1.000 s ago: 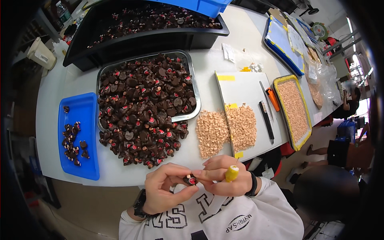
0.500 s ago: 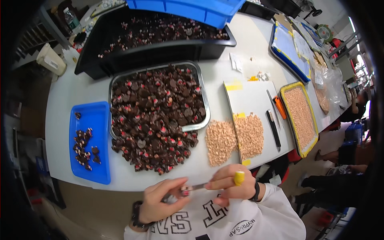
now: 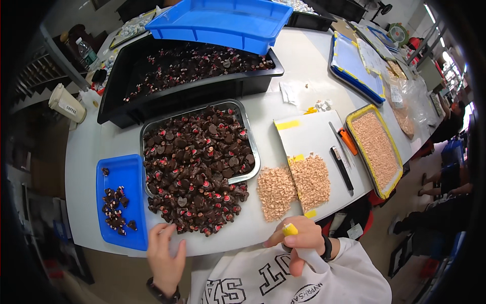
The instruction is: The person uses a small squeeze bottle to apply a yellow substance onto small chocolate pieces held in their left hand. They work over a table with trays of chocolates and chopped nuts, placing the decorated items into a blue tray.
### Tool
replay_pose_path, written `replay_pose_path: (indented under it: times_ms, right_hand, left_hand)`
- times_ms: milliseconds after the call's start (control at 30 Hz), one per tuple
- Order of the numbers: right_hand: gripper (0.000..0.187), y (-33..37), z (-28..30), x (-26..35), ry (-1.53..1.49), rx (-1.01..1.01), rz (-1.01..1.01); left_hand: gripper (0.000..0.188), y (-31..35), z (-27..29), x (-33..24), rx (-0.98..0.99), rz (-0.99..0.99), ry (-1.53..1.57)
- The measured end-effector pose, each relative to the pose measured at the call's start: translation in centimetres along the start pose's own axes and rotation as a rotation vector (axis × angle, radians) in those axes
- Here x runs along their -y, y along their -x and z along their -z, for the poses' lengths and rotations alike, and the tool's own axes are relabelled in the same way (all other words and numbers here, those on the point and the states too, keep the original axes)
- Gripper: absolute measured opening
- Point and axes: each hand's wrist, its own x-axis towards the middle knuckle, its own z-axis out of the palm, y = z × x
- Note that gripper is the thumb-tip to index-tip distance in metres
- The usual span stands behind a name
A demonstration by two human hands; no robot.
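My left hand (image 3: 164,258) is at the table's front edge, fingers apart and nothing seen in them. It lies between the shallow blue tray (image 3: 104,202) and a heap of small dark-brown pieces with red-and-white parts (image 3: 202,202). That heap fills a metal tray (image 3: 247,131) and spills out of its near side. My right hand (image 3: 304,240) is curled in front of my shirt, a yellow wrap (image 3: 289,229) on one finger. What its fingers hold is hidden. Just beyond it lie small pale beige pieces (image 3: 311,180), partly on a white board (image 3: 309,126).
Behind the metal tray stands a deep black bin (image 3: 192,91) of dark pieces, with an empty blue tray (image 3: 217,25) resting across it. A black knife-like tool (image 3: 341,169) and an orange-handled tool (image 3: 348,142) lie on the board. A yellow-rimmed tray (image 3: 400,175) of beige pieces sits at right.
My left hand has left the right one and moved left, its fingers opening; the small piece it held is no longer seen. The metal strip between the hands has gone from sight. The view has shifted.
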Motion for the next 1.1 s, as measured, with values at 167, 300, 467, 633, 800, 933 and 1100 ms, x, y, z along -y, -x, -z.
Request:
replay_pose_path:
  times_ms: [167,300,467,633,800,933,1100]
  right_hand:
    - [0.059,-0.1,0.2,0.7,-0.037,0.075,-0.157]
    - [0.057,-0.2,0.1,0.9,-0.052,0.097,-0.180]
    - [0.054,-0.4,0.0,0.9,-0.033,0.077,-0.166]
    - [0.051,0.1,-0.4,0.7,-0.079,0.003,-0.179]
    - [0.049,0.1,-0.5,0.5,-0.101,-0.048,-0.200]
    - [0.048,0.2,-0.7,0.3,-0.105,-0.044,-0.206]
    - [0.049,0.3,-0.7,0.3,-0.060,0.001,-0.179]
  left_hand:
    - [0.028,-0.2,-2.4,0.4,-0.072,0.132,0.066]
    - [0.027,-0.2,-2.8,0.7,-0.112,0.093,0.039]
    - [0.026,-0.1,-3.1,0.9,-0.135,0.094,0.032]
    - [0.020,0.0,-3.0,1.8,-0.193,-0.026,0.079]
    - [0.017,-0.3,-2.4,1.4,-0.165,-0.005,0.159]
    - [0.019,-0.2,-2.4,0.8,-0.152,-0.023,0.123]
    - [0.023,0.2,-2.1,1.1,-0.133,-0.015,0.156]
